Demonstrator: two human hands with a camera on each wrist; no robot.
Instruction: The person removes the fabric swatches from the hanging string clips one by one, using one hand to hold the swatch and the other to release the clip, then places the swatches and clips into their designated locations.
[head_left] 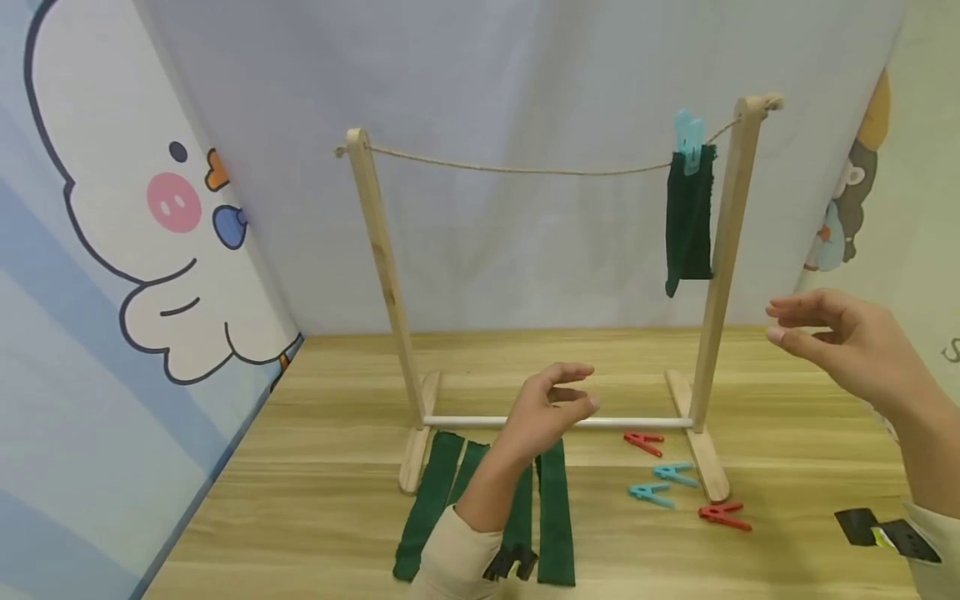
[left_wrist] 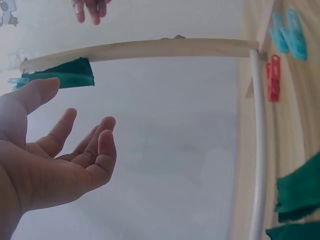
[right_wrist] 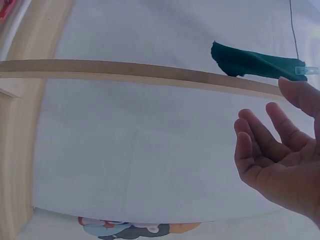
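A dark green cloth strip [head_left: 688, 225] hangs over the rope [head_left: 517, 171] near the right post, held by light blue clothespins [head_left: 690, 137]. My left hand [head_left: 543, 408] hovers in front of the rack's white bottom bar, fingers loosely bent with nothing between them. To the right of the right post, my right hand [head_left: 855, 342] is raised, also holding nothing, its thumb and fingers apart. Several green cloth strips [head_left: 557, 517] lie side by side on the table, partly hidden under my left forearm. In the right wrist view the hanging cloth [right_wrist: 260, 62] shows beyond my right hand.
The wooden rack has a left post [head_left: 386, 275], a right post [head_left: 727, 267] and a white bar [head_left: 637, 422]. Red clothespins [head_left: 724, 515] and blue clothespins [head_left: 651, 494] lie by its right foot. Behind stands a pale cloth backdrop [head_left: 525, 250].
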